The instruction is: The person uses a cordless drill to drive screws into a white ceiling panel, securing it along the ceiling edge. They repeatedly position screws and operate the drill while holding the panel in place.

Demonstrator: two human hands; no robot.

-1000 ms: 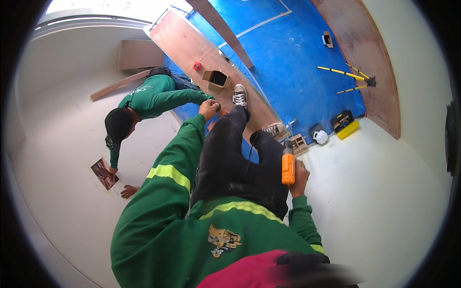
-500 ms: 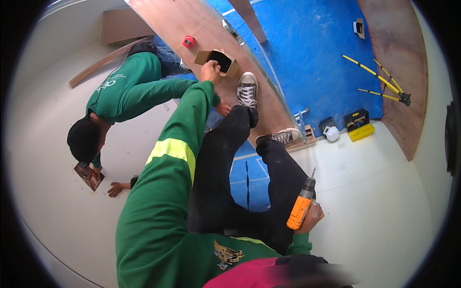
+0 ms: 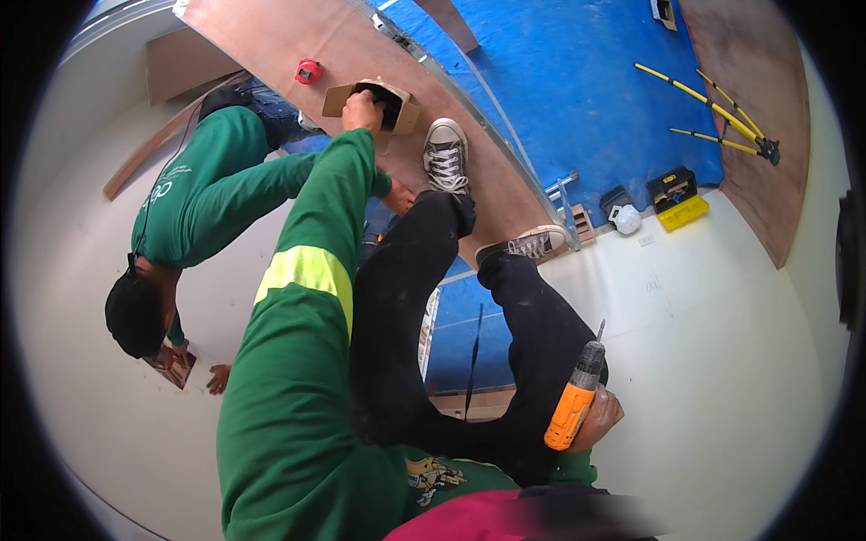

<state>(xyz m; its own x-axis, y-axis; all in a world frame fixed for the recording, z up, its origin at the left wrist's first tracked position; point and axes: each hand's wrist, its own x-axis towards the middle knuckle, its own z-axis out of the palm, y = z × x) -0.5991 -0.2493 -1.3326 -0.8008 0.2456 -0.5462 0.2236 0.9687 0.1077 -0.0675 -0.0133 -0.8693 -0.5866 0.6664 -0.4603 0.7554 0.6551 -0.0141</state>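
My left hand (image 3: 363,114) reaches into the open cardboard box (image 3: 399,117). Its fingers look curled and drawn together at the dark contents; whether something small is between them is hidden. Next to the box is my left sneaker (image 3: 446,153), both on a reddish-brown wooden board (image 3: 262,41). Down at the right, by my thigh, my right hand (image 3: 603,418) is wrapped round an orange cordless drill (image 3: 570,413). The drill's bit points up and away from me.
A red tape measure (image 3: 308,71) lies on the board. To the left, a co-worker in a green top (image 3: 207,198) bends close, one hand (image 3: 399,196) near my knee. Blue sheeting (image 3: 559,90), a yellow tripod (image 3: 713,104) and a toolbox (image 3: 683,212) are at the right.
The whole view has shifted, so the board and box appear further left and up. My left hand has moved slightly further over the box opening. The drill stays in my right hand.
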